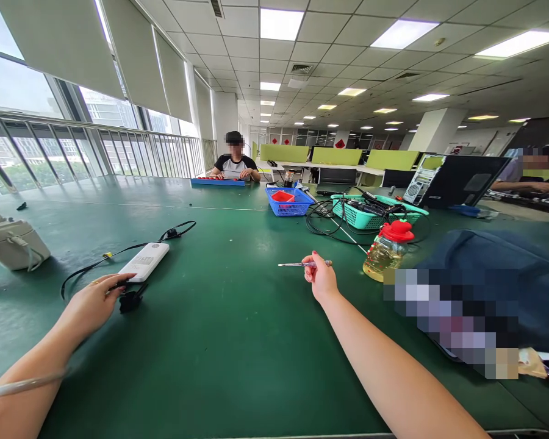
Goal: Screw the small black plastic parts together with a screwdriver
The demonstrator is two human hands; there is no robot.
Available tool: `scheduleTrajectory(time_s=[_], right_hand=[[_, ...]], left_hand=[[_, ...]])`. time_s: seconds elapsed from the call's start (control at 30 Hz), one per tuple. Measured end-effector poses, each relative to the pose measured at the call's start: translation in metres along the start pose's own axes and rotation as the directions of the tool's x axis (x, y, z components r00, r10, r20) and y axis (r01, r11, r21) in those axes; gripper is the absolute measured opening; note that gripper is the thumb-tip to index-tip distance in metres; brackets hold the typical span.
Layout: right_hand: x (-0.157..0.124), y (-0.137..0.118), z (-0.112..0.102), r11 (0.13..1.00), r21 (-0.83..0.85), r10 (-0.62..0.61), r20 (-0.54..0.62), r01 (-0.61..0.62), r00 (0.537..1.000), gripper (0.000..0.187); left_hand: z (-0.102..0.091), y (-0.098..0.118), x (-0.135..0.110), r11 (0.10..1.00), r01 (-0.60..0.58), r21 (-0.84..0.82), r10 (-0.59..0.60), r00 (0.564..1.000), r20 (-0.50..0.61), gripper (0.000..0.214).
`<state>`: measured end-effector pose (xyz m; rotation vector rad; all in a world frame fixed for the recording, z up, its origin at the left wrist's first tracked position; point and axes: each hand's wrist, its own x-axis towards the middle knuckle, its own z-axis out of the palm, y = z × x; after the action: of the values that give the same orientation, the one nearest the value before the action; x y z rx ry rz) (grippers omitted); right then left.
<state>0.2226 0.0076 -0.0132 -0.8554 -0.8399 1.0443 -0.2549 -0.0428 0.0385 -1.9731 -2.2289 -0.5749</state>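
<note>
My right hand is raised over the green table, its fingers pinched on a thin screwdriver that points left. My left hand rests on the table at the left, fingers closed around a small black part. Just beyond it lies a white flat device with a black cable running from it.
A clear jar with a red lid stands to the right of my right hand. Behind it are a teal basket with cables and a blue basket. A beige device sits far left. A person sits at the far end; a dark blue bag lies right.
</note>
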Motion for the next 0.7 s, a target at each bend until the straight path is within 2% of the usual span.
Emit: scheduleTrajectory(time_s=[0.1,0.23,0.37,0.7], right_hand=[[0.000,-0.001,0.001,1.000,0.002,0.002,-0.002,-0.002,1.000,0.037],[-0.001,-0.002,0.001,1.000,0.003,0.014,-0.004,-0.014,1.000,0.036],[-0.001,-0.002,0.001,1.000,-0.007,0.018,0.001,-0.018,1.000,0.035],[0.000,0.001,0.000,1.000,-0.018,0.018,0.012,-0.018,1.000,0.033]], left_hand=[[-0.006,0.007,-0.003,0.999,0.033,0.038,-0.036,0.997,0.074,0.048],[-0.011,0.015,-0.004,0.988,0.137,0.079,-0.143,0.986,0.089,0.048],[-0.012,0.022,-0.005,0.966,0.209,0.151,-0.231,0.962,0.147,0.059],[-0.008,0.031,-0.009,0.958,0.221,0.186,-0.253,0.952,0.173,0.070]])
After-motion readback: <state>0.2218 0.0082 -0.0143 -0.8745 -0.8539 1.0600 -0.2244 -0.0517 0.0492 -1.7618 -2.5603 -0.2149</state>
